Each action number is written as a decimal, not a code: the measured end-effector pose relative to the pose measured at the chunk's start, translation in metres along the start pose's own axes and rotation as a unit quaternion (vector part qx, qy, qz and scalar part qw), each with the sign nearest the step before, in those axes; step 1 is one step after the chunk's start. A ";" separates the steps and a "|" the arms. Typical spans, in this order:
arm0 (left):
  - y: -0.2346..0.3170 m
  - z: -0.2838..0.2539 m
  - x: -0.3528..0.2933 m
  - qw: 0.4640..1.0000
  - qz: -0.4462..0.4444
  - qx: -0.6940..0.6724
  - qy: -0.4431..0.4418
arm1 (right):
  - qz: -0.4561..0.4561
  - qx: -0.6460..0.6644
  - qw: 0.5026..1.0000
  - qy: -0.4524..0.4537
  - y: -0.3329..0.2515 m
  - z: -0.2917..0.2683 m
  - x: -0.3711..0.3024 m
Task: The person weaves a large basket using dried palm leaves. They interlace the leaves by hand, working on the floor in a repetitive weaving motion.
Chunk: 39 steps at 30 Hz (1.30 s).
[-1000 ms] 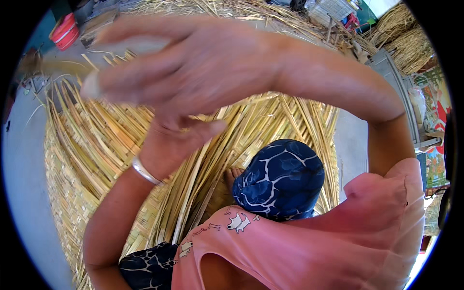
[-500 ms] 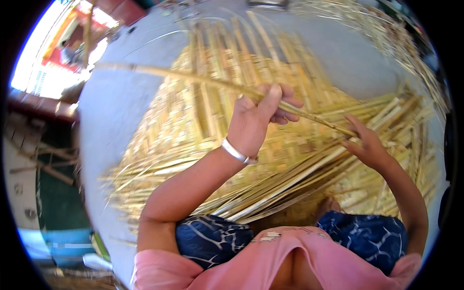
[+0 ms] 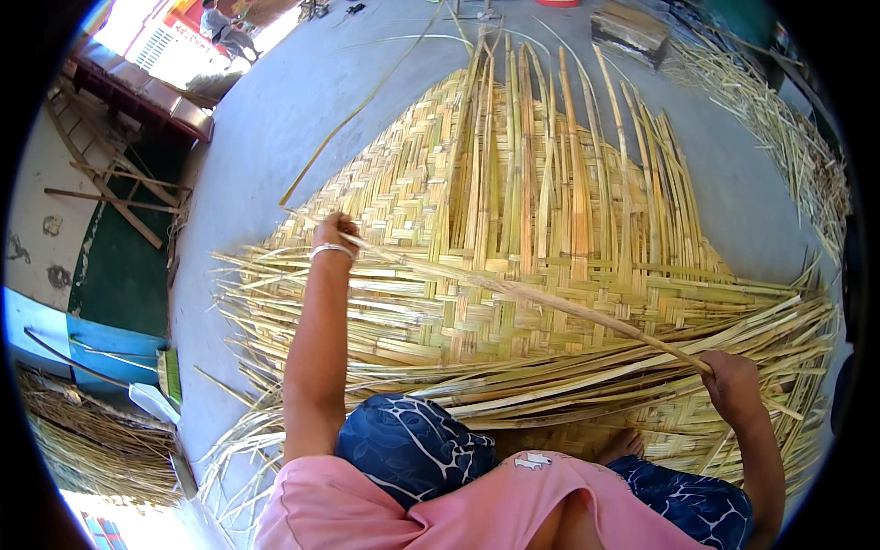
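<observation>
A long split-bamboo strip point(image 3: 522, 291) stretches slantwise in front of me, higher at its left end. Closed fingers of my left hand point(image 3: 337, 235), with a pale bangle at the wrist, grip it near the left edge of a woven bamboo mat point(image 3: 394, 165). My right hand point(image 3: 731, 385) is wrapped round its other end, lower and to the right. Past my left hand, a strip bends sharply and runs up over the grey floor; it looks like the same piece. Several upright strips point(image 3: 577, 192) stand out of the weave toward the far side. Crosswise strips point(image 3: 513, 390) lie close to my knees.
A pile of thin strips point(image 3: 770, 128) lies along the right wall. Far off stand a wooden block point(image 3: 631, 32) and a red basin point(image 3: 556, 3). At the left are a wooden ladder-like frame point(image 3: 115, 174) and a broom point(image 3: 170, 374). A person point(image 3: 225, 27) sits outside.
My hands have moved apart, the left leftward and the right down and to the right. The strip now spans between them. My view has tilted, showing more of the mat.
</observation>
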State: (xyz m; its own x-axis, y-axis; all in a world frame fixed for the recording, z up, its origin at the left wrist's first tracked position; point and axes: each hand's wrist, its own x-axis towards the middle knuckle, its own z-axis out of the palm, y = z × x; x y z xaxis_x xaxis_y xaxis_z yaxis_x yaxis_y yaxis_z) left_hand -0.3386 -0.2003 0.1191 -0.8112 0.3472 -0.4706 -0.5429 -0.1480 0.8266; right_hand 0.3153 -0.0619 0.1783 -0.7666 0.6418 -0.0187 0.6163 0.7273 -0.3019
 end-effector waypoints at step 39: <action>-0.137 0.157 -0.172 0.559 0.094 0.574 -0.591 | -0.039 -0.279 0.947 0.152 0.039 0.005 0.096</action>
State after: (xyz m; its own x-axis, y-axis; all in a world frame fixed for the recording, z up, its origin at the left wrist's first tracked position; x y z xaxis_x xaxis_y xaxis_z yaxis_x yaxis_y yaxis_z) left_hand -0.0907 -0.0940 0.1352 0.2481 0.8954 -0.3698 0.5744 0.1715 0.8004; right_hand 0.2650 0.0267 0.1598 -0.7784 0.5603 0.2830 0.6247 0.7357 0.2618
